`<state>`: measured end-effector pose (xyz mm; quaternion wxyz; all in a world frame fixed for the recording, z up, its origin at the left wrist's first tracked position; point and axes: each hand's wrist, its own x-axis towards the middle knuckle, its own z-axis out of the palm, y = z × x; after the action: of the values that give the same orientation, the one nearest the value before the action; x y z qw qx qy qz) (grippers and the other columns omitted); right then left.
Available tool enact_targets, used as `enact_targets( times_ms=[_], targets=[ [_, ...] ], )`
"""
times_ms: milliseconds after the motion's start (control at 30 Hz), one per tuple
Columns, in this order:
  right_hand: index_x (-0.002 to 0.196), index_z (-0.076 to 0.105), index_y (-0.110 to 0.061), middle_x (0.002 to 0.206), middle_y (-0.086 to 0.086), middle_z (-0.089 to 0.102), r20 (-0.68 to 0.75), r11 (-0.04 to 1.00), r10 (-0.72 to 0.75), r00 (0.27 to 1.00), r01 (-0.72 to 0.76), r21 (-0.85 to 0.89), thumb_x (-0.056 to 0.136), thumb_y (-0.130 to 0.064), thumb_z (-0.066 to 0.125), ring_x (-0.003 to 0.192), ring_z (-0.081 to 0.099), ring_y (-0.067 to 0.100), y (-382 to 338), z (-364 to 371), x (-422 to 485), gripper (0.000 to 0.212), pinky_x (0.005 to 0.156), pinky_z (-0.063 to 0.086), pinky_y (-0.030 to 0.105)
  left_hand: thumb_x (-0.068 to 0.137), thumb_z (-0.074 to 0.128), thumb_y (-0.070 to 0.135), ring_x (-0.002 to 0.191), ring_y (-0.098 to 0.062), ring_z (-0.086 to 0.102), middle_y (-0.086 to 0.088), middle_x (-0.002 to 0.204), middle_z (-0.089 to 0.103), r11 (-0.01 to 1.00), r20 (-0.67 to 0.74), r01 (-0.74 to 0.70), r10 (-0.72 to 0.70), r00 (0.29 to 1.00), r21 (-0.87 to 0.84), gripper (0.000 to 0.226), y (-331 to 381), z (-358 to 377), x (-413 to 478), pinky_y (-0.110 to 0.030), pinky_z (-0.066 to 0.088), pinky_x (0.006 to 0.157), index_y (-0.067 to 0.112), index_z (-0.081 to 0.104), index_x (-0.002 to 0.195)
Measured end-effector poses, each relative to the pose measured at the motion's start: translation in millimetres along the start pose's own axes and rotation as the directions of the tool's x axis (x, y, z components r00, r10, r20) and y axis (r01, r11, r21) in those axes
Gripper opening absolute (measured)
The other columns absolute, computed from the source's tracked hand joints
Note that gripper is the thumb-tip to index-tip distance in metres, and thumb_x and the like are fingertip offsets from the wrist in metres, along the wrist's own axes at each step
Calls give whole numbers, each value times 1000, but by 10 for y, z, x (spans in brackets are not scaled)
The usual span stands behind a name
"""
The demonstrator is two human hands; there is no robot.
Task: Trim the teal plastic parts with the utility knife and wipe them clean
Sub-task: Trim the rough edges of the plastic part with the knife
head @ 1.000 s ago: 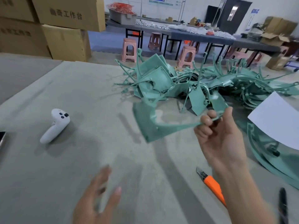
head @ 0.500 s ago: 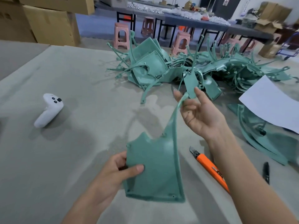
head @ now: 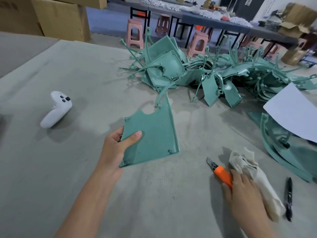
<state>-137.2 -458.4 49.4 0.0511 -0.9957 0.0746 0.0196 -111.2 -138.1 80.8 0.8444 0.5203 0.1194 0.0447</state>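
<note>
Head view: left hand (head: pixel 115 148) grips teal part (head: pixel 154 134); right hand (head: pixel 243 191) on knife (head: pixel 221 174), grip unclear; no cutting yet, big pile (head: pixel 214 71) waits, cloth (head: pixel 243 162) looks unused

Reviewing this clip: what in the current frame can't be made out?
1. Head view: the rear of the knife lies under the right hand, so the grip is unclear.
2. Head view: a white sheet covers part of the teal part at the right.
3. Head view: the left hand has its fingers behind the teal panel; only the thumb shows.
4. Head view: markings on the pen are too small to read.
</note>
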Motion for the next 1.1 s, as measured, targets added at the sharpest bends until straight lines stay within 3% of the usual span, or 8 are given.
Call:
enact_targets(
  times_ms=[200, 333, 500, 633, 733, 833, 933, 1100],
  targets=[
    [108, 66, -6, 98, 17, 65, -304, 933, -15, 953, 122, 339, 86, -7, 72, 91, 61, 40, -185, -127, 50, 22, 71, 46, 42, 66, 78, 20, 88, -30, 73, -15, 104, 73, 994, -8, 52, -53, 999, -94, 33, -108, -46, 75, -33, 58, 66, 10, 76, 98],
    [105, 62, -15, 81, 1, 68, -92, 384, -19, 996, 92, 919, 95, -17, 61, 69, 66, 13, -645, -335, 86, 11, 62, 54, 22, 60, 83, 27, 87, -27, 73, -15, 103, 73, 994, 0, 66, -66, 998, -83, 41, -198, -62, 40, -30, 57, 63, 12, 76, 98],
    [97, 67, -8, 65, 2, 56, 168, -45, -252, 953, -185, 982, 79, -17, 78, 48, 41, 10, -1146, -371, 73, 24, 45, 35, 18, 65, 81, 25, 87, -27, 73, -13, 103, 74, 999, -16, 39, -39, 999, 11, 34, -265, -128, -7, -30, 57, 64, 16, 76, 98],
    [71, 61, -14, 55, -1, 41, 216, 40, -243, 946, -213, 976, 86, -8, 72, 42, 31, 10, -1346, -338, 43, 20, 39, 28, 19, 65, 85, 21, 88, -25, 73, -10, 103, 74, 998, -18, -12, 13, 1000, 54, 35, -214, -116, -13, -29, 56, 69, 15, 76, 99],
    [65, 57, -17, 52, -5, 36, 122, 57, -151, 981, -115, 992, 88, -4, 67, 43, 28, 10, -1402, -351, 36, 29, 40, 26, 20, 72, 82, 39, 113, -14, 62, 6, 132, 60, 889, -182, -207, 302, 936, 409, 66, -184, -42, -101, -24, 48, 91, 19, 54, 128],
    [57, 59, -26, 51, -5, 35, 44, 65, -69, 997, -40, 997, 89, -5, 67, 42, 27, 10, -1448, -416, 29, 39, 40, 27, 21, 76, 66, 61, 140, -12, 34, 10, 152, 36, 407, 199, -521, 613, 765, 750, 90, -153, -6, -332, -27, 23, 116, 19, 32, 148],
    [58, 62, -28, 48, -8, 37, -9, 64, -117, 993, 17, 998, 90, -8, 68, 40, 30, 9, -1542, -472, 7, 38, 40, 30, 20, 85, 62, 50, 146, -23, 25, -3, 154, 37, -25, 514, -616, 579, 633, 787, 78, -227, 134, -426, -41, 19, 120, 9, 38, 147],
    [71, 67, -19, 54, -4, 37, -79, 82, -252, 964, 103, 991, 90, -34, 68, 48, 33, 12, -1633, -572, -47, 24, 46, 30, 26, 94, 47, 19, 123, -30, 57, -14, 131, 60, 1, 389, -536, 687, 614, 844, 42, -249, 281, -401, -41, 50, 98, -3, 58, 129]
  ],
)
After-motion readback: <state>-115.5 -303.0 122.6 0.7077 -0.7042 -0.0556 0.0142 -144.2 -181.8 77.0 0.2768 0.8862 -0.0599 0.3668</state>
